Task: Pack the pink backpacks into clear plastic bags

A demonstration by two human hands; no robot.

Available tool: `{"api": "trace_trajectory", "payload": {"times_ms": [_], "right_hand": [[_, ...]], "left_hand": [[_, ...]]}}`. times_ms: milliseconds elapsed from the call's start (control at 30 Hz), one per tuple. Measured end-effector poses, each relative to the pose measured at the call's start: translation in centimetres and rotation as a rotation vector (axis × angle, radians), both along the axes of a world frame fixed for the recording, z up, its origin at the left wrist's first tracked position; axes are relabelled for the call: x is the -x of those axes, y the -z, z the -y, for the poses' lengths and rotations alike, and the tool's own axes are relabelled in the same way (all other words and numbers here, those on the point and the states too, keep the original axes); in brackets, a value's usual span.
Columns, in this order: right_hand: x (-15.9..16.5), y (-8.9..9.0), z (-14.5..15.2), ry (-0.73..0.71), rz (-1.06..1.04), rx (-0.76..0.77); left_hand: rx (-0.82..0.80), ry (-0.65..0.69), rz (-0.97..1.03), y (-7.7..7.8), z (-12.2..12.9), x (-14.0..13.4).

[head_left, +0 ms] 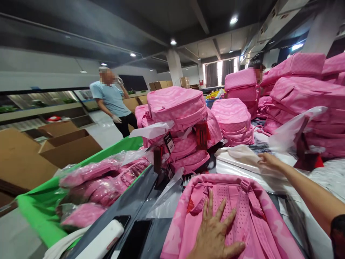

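Observation:
My left hand (217, 226) lies flat with its fingers spread on the back panel of a pink backpack (185, 212), whose padded straps face up. Over to the right, my right hand (269, 160) is closed at the edge of a clear plastic bag (246, 155). That bag is on a pile of white plastic bags (237, 172) just beyond the backpack. More pink backpacks (175, 104) are stacked ahead, with dark and red hang tags (169, 142) dangling from them.
A green-lined bin (37, 219) of plastic-wrapped pink bags stands left of the table. A black phone (136, 239) and a white device (102, 241) lie near its edge. Tall backpack piles (299, 93) rise at right. A gloved person (110, 97) stands beyond; another is partly hidden.

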State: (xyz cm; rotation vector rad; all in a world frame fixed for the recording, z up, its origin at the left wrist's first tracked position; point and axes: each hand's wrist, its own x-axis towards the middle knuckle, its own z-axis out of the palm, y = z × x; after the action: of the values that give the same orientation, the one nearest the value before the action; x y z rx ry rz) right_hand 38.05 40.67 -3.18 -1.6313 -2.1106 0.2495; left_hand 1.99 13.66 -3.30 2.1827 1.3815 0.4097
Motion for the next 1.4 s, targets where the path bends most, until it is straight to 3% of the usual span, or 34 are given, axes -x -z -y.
{"api": "trace_trajectory", "payload": {"times_ms": [133, 233, 333, 533, 667, 767, 867, 1000, 1100, 1233, 1400], "right_hand": [[0.9, -2.4, 4.9, -0.288, -0.008, 0.162], [1.5, -3.0, 7.1, -0.366, -0.05, 0.237], [3.0, -1.8, 7.1, -0.279, -0.106, 0.188], [5.7, 3.3, 6.1, -0.04, -0.11, 0.127], [4.7, 3.1, 5.0, 0.062, -0.129, 0.081], [4.8, 2.3, 5.1, -0.035, -0.14, 0.101], [6.0, 2.7, 6.3, -0.147, -0.125, 0.149], [6.6, 3.3, 5.9, -0.082, -0.12, 0.182], [5.1, 2.1, 4.0, 0.049, -0.15, 0.132], [3.0, -1.0, 2.3, 0.229, -0.199, 0.001], [4.4, -6.4, 4.1, 0.102, -0.205, -0.196]], "left_hand": [[0.015, -0.021, -0.009, -1.1, 0.6, -0.4], [0.013, -0.042, 0.002, -1.1, 1.1, -0.5], [0.009, -0.028, -0.001, -0.7, 1.4, -0.3], [0.019, -0.039, 0.006, -0.4, 1.6, -0.4], [0.023, -0.055, -0.035, -0.7, 1.5, -0.6], [0.028, -0.044, -0.026, -0.7, 1.5, -0.5], [0.027, -0.041, 0.015, -0.8, 1.5, -0.5], [0.024, -0.045, 0.007, -0.8, 1.6, -0.6], [0.021, -0.06, -0.027, -0.6, 1.6, -0.6], [0.015, -0.066, 0.016, -0.6, 1.7, -0.7], [0.012, -0.069, 0.03, -1.4, 1.9, -0.7]]}}
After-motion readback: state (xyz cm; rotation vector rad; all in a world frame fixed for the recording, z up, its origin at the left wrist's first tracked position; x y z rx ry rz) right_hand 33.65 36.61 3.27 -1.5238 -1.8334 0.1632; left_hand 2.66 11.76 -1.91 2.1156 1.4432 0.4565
